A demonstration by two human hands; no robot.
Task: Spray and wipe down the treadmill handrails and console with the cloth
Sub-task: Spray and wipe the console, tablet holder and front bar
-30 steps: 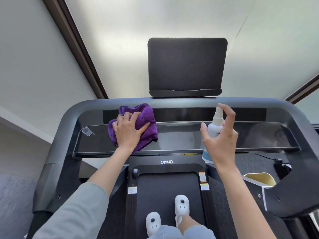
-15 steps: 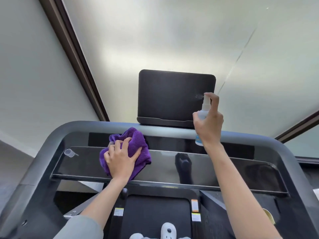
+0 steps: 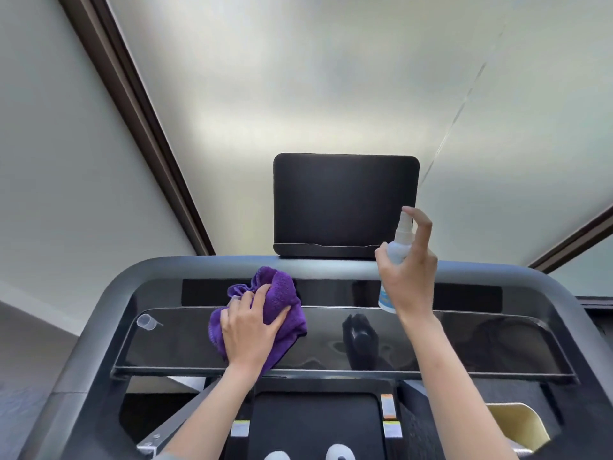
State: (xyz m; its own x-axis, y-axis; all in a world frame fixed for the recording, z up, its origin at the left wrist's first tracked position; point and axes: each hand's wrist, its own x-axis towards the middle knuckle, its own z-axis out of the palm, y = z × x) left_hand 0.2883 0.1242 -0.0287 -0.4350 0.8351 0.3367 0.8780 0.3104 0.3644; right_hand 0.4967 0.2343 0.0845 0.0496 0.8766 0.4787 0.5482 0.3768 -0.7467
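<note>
My left hand [image 3: 249, 330] presses a bunched purple cloth [image 3: 282, 293] onto the left half of the glossy black console panel [image 3: 481, 343]. My right hand [image 3: 409, 277] holds a small white spray bottle [image 3: 398, 252] upright, index finger on its nozzle, which points at the lower right corner of the black tablet-holder screen [image 3: 345, 200] standing above the console. A grey curved handrail frame [image 3: 365, 265] runs along the top of the console and bends down on both sides.
A small clear cap [image 3: 147, 322] lies at the panel's left end. Below are the treadmill belt [image 3: 315, 426], white shoes and a yellow-lined cup holder [image 3: 517, 423] at right. A frosted window with dark frames fills the background.
My view tilted up from the belt toward the screen. My right hand raised the bottle from the console panel to the screen's lower right corner. The cloth hand stayed on the panel.
</note>
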